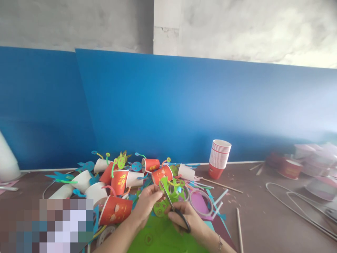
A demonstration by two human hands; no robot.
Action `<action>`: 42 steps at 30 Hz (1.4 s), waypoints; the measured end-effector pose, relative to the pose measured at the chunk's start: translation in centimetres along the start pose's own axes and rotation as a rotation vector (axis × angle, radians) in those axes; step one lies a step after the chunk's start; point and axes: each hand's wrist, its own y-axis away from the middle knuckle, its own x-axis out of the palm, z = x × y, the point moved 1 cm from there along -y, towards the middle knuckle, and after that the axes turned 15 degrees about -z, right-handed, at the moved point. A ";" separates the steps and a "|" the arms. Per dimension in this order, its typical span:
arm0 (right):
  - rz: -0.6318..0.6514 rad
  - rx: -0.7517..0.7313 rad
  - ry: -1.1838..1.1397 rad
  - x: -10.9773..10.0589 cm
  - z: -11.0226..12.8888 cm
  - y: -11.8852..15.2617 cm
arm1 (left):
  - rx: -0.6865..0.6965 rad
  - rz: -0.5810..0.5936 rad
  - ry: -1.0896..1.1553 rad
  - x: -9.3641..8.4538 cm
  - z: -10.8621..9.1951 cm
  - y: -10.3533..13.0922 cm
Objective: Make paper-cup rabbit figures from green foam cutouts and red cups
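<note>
Pinched in my left hand (147, 203) is a small piece of green paper (164, 182), held up in front of the pile. My right hand (184, 215) grips a pair of scissors (186, 225) by its black handles. The blades point up and to the left, against the green piece; whether they are parted is hard to see. Just beneath the hands lies a green cut-out with drawn circles (159, 210). A large green paper sheet (158, 236) spreads below my wrists, with a drawn mark on it.
Red and white paper cups with paper cut-outs and curled strips, such as this red cup (116, 211), crowd the left. A cup stack (219, 158) stands near the blue panel (168, 105). Tape rolls (201, 203), sticks (239, 230) and a cable (295, 203) lie rightward.
</note>
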 end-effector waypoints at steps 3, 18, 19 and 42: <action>0.009 0.015 0.002 0.1 0.0 -0.1 | 0.009 0.010 -0.009 0.0 0.1 -0.1; 0.007 0.027 -0.022 0.2 -0.9 -0.3 | 0.023 0.041 -0.047 -0.3 0.5 -0.3; 0.004 0.023 -0.020 0.2 -0.9 -0.3 | 0.022 0.042 -0.048 -0.3 0.5 -0.3; -0.036 -0.057 0.000 0.7 -0.3 -0.1 | 0.015 0.064 -0.048 0.2 0.6 0.5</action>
